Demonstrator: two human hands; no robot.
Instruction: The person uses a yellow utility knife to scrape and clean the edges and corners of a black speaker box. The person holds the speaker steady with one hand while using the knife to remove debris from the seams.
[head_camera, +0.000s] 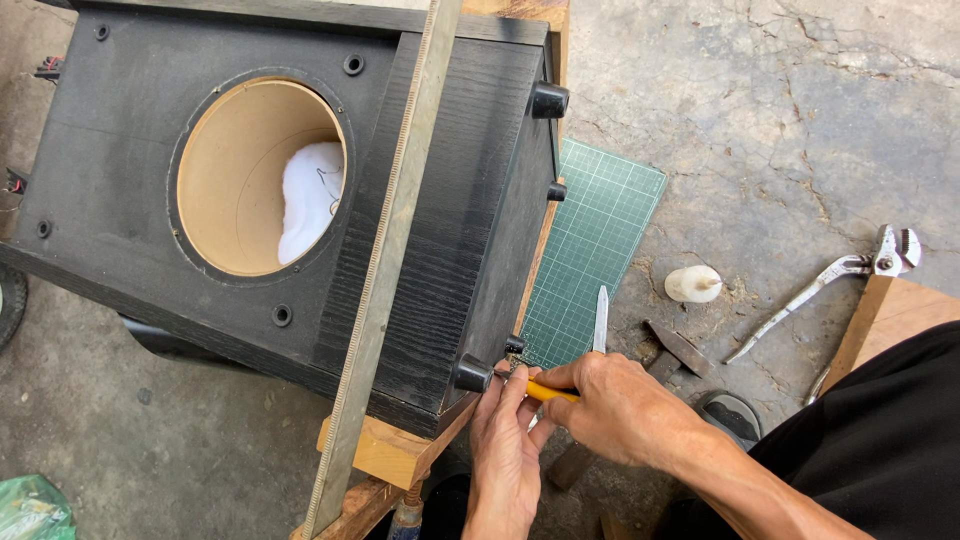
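- The black speaker cabinet (250, 180) lies on its side over wooden blocks (395, 455), its round cutout facing you with white stuffing (310, 200) inside. It looks heavy and rigid, so judge it a two-handed lift by the solid edges, never by the cutout rim.
- A long metal ruler (385, 270) rests diagonally across the cabinet, loose and likely to slide.
- Your left hand (505, 450) sits at the cabinet's lower corner, fingers narrowed and pressed beside a small black rubber foot (472, 374).
- Your right hand (620, 405) is closed around a yellow-handled tool (550, 392), its tip hidden at that corner. The handle looks thin and stiff; a firm pinch near the tip seems wise.
- Further right lie a green cutting mat (600, 230), a knife blade (601, 318) and pliers (840, 280) on concrete.
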